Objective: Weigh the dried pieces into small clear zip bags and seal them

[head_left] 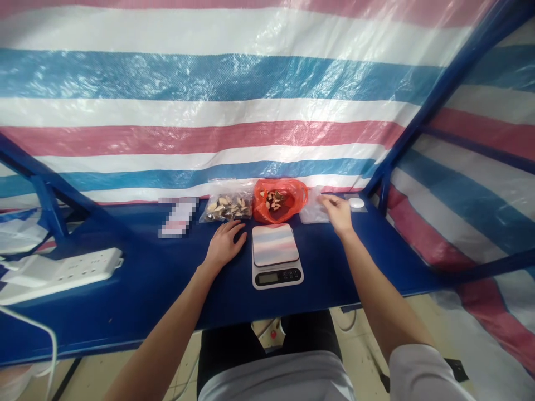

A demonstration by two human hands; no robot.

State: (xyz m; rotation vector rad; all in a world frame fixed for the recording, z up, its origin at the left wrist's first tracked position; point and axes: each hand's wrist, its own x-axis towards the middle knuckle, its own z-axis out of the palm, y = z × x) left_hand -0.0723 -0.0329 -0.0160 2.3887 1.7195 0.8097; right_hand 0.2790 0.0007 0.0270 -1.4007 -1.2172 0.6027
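My left hand (pixel 225 244) rests palm down on the blue table, fingers apart and holding nothing, just below a clear bag of pale and dark dried pieces (pixel 228 208). My right hand (pixel 338 214) is at the right side of some clear plastic bags (pixel 314 210), thumb and forefinger pinched on the plastic at their edge. Between the hands, an open red plastic bag (pixel 280 201) shows similar dried pieces inside. In front of it lies a white kitchen scale (pixel 276 257) with a shiny plate that has nothing on it; its display shows no readable figure.
A white round object (pixel 356 203) on clear plastic lies right of my right hand. Farther left are a blurred-out paper-like item (pixel 179 217) and a white power strip (pixel 87 267) with a cable. Blue frame bars (pixel 403 139) and striped sheeting (pixel 234 111) enclose the blue table (pixel 159 289).
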